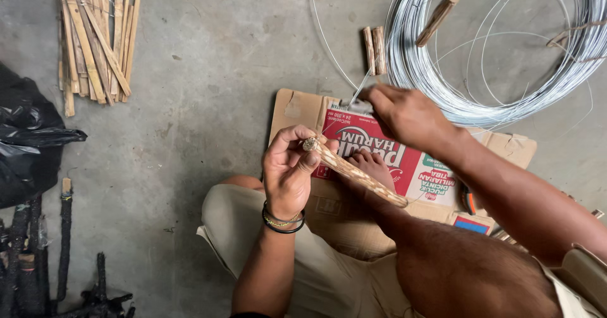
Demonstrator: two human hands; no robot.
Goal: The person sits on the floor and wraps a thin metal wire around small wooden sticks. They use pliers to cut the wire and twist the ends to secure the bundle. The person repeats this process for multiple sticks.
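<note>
Wire [360, 89] runs thin and silver from the big coil [506, 59] on the concrete floor [208, 71] down to the person's right hand [404, 112], whose fingers are pinched tight on its end just above the edge of a flattened cardboard box [379, 153]. The left hand [288, 169] is closed around the upper end of a pale, mottled stick [354, 172], thumb and fingers wrapped narrow about it; the stick slants down to the right across the cardboard, its lower end resting near the person's bare foot [373, 166]. Two dark bangles [282, 220] sit on the left wrist. Two short wooden pegs [374, 49] lie side by side just left of the coil, and another stick [437, 18] lies on the coil's strands. A bundle of split bamboo strips [95, 40] lies well apart at the far left, above a black plastic bag [25, 141] and some charred black sticks [38, 255].
</note>
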